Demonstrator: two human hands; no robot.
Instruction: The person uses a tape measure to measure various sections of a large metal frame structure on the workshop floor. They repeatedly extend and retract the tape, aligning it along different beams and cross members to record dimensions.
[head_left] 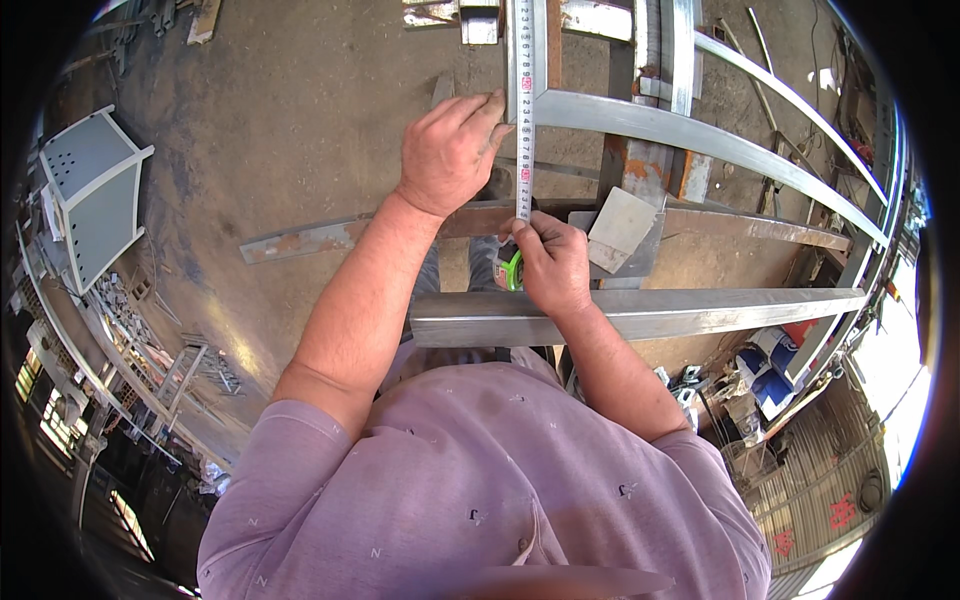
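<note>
A tape measure's white blade runs straight away from me over the end of a steel tube frame. My left hand is closed, its thumb and fingertips at the blade's left edge beside the frame's corner. Nearer to me, my right hand pinches the blade between thumb and fingers. Just below that pinch hangs the green and black tape case, partly covered by the right hand. Under my right wrist lies a thick square steel tube, crossing in front of my body.
A flat grey metal plate rests on a rusty support right of my right hand. A rusty flat bar crosses beneath my arms. Far left stands a grey box-shaped metal piece. Long curved-looking rails extend at the right.
</note>
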